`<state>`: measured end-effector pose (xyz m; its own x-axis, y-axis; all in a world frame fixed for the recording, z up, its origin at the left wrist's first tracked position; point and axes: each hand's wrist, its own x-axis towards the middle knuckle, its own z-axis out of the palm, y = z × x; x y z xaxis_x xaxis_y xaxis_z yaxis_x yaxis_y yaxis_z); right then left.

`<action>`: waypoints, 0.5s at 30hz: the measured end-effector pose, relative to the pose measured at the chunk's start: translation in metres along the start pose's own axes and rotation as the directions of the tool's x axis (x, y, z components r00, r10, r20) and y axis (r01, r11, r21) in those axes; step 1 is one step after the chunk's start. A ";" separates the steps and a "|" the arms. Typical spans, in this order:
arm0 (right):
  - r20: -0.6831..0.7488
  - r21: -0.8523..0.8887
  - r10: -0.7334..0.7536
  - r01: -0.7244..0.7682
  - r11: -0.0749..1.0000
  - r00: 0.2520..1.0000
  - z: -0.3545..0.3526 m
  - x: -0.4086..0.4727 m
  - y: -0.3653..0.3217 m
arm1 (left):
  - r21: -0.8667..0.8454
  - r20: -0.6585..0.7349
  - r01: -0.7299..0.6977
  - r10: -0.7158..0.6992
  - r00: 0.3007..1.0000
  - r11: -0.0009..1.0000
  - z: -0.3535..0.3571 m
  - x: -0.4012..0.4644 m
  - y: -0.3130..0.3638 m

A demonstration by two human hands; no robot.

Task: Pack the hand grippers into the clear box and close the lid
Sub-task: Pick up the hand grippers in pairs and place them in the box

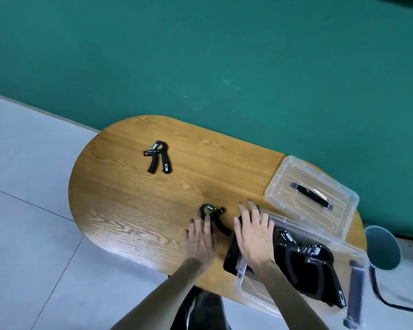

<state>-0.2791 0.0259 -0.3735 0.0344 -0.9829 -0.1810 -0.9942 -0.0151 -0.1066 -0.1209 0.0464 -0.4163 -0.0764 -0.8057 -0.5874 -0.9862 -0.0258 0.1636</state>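
The clear box (pixel 242 281) stands at the table's near right with several black hand grippers (pixel 312 265) inside. My right hand (pixel 254 231) rests flat, fingers spread, on the box's left end. My left hand (pixel 200 236) lies over one handle of a black hand gripper (pixel 216 216) on the table just left of the box; whether it grasps it is unclear. Another hand gripper (pixel 159 157) lies alone at the table's far left. The clear lid (pixel 312 194), with a black handle, lies upside down behind the box.
The oval wooden table (pixel 129 198) stands against a green wall (pixel 200 55). A dark latch (pixel 355 291) hangs on the box's right end. A round grey stool (pixel 383 246) stands right of the table, on a pale tiled floor (pixel 22 186).
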 end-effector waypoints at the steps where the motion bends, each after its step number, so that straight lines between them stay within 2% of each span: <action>1: 0.008 -0.002 -0.010 0.010 1.000 1.000 0.004 0.004 -0.002 | -0.006 0.021 0.008 -0.008 1.000 1.000 0.005 0.007 -0.003; 7: -0.043 0.018 -0.082 0.083 0.996 0.996 0.017 0.044 -0.007 | -0.056 0.019 -0.008 0.009 1.000 0.998 0.037 0.059 0.003; 15: -0.109 0.006 -0.083 0.084 0.996 0.991 0.027 0.116 0.001 | -0.122 -0.125 0.012 -0.027 0.992 0.992 0.084 0.111 0.005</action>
<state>-0.2736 -0.0830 -0.4206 0.1051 -0.9924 -0.0634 -0.9872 -0.0964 -0.1270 -0.1464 0.0067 -0.5474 -0.0303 -0.8723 -0.4880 -0.9617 -0.1077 0.2521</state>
